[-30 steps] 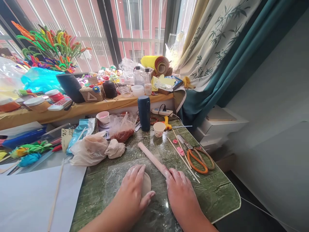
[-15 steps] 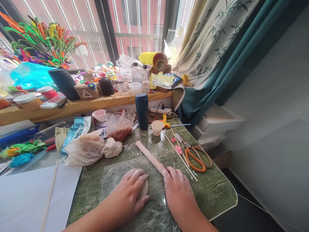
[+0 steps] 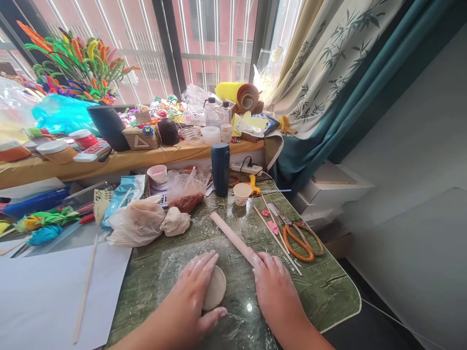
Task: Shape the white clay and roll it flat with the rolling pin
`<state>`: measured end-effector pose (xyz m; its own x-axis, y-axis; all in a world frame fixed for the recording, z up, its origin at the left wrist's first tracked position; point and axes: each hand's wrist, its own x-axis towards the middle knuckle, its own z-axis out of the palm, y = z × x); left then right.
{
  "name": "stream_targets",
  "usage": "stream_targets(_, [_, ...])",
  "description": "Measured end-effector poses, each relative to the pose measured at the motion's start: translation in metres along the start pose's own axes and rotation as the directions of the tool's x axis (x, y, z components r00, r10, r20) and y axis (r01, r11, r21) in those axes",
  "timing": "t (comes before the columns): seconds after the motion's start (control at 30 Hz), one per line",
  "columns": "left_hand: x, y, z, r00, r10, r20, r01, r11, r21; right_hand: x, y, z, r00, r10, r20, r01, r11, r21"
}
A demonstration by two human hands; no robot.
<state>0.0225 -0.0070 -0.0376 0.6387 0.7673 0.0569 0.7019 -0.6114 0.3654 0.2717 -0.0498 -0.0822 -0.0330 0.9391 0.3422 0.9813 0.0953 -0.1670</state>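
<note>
A pale round of dough (image 3: pixel 216 290) lies flat on a clear plastic sheet (image 3: pixel 175 262) dusted with white powder. My left hand (image 3: pixel 197 282) rests at its left side, fingers stretched forward along the edge and thumb spread apart below, partly covering it. To the right, my right hand (image 3: pixel 275 287) is closed around the near end of a smooth, pale rolling pin (image 3: pixel 231 236), which slants away toward the back left. A white lump of dough (image 3: pixel 175 221) sits behind the sheet, beside a plastic bag (image 3: pixel 138 223).
Scissors with orange handles (image 3: pixel 299 243) and thin wooden sticks (image 3: pixel 273 233) lie on the right. A paper cup (image 3: pixel 242 194), a dark blue cylinder (image 3: pixel 220 170) and a yellow glue gun (image 3: pixel 253 184) stand or lie farther back. White paper (image 3: pixel 47 296) covers the left.
My left hand's fingers have shifted left off the dough round, so more of it shows. My right hand keeps hold of the rolling pin. The whole view has shifted slightly.
</note>
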Motion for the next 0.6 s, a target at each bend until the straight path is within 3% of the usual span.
stream_targets(0.1, [-0.012,-0.01,0.009,0.986,-0.077,-0.147,0.086,0.995,0.055,0.005,0.01,-0.001,0.999,0.032,0.005,-0.033,0.999,0.005])
stream_targets(0.2, [-0.016,-0.01,0.013,0.978,-0.098,-0.183,0.113,0.991,0.074,0.009,0.014,-0.005,0.998,0.052,-0.038,-0.053,0.998,-0.017])
stream_targets(0.33, [-0.009,0.012,0.025,0.987,-0.069,-0.145,0.083,0.992,0.093,0.002,0.001,-0.011,0.985,-0.14,-0.104,0.144,0.989,0.026])
stream_targets(0.43, [0.0,0.027,0.035,0.99,-0.032,-0.135,0.052,0.988,0.148,-0.009,-0.011,-0.01,0.958,-0.284,-0.037,0.286,0.954,0.088])
stream_targets(0.6, [0.01,0.032,0.034,0.985,-0.025,-0.17,0.047,0.991,0.127,-0.013,-0.018,-0.003,0.95,-0.293,0.112,0.281,0.953,0.111])
